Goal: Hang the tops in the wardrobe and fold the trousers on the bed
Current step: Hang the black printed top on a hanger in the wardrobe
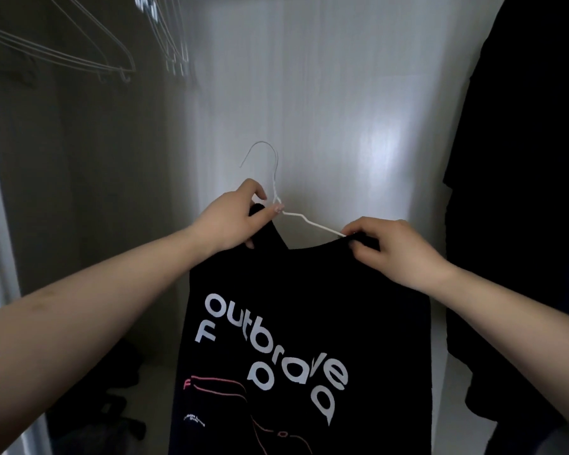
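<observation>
A black top [296, 339] with white and pink print hangs in front of me inside the wardrobe. A white wire hanger [304, 221] sits partly inside its neck, hook pointing up. My left hand [234, 221] grips the top's left shoulder and the hanger at the base of its hook. My right hand [395, 247] pinches the right edge of the neckline, where the hanger's arm goes under the cloth.
Several bare wire hangers [112, 57] hang at the upper left. A dark garment [519, 192] hangs along the right side. The white back wall [342, 110] of the wardrobe is straight ahead. Dark items [119, 408] lie on the wardrobe floor at lower left.
</observation>
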Action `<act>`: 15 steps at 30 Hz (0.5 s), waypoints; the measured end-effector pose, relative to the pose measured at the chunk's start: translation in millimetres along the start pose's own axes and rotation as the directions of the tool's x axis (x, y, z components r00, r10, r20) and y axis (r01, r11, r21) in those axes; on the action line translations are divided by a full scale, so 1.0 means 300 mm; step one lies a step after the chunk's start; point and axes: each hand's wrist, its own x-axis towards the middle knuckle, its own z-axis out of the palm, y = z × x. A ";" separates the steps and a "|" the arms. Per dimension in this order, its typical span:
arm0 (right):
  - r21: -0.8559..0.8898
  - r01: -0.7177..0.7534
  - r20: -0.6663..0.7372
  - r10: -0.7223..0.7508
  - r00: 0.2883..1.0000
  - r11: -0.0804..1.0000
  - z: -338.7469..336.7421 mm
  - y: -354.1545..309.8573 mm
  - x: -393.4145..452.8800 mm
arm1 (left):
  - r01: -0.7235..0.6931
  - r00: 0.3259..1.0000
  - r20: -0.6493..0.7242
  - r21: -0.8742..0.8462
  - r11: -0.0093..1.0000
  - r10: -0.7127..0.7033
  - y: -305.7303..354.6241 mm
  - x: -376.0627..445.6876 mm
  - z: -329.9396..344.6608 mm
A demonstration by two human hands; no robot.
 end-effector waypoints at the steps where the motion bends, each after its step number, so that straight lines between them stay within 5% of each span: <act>1: 0.002 0.005 -0.011 -0.005 1.000 1.000 -0.003 0.006 -0.004 | -0.003 1.000 0.005 0.028 1.000 0.003 -0.009 -0.004 -0.003; 9: 0.058 0.050 -0.171 -0.039 0.985 0.997 -0.059 0.084 -0.032 | -0.047 0.998 0.043 0.124 0.991 0.042 -0.106 -0.027 -0.056; 13: 0.086 0.044 -0.193 -0.027 0.981 0.995 -0.078 0.108 -0.043 | -0.121 0.991 0.095 0.342 0.932 0.094 -0.140 -0.020 -0.097; 15: 0.126 0.028 -0.162 -0.007 0.987 0.992 -0.080 0.113 -0.043 | -0.157 0.986 0.089 0.265 0.951 0.138 -0.146 -0.013 -0.093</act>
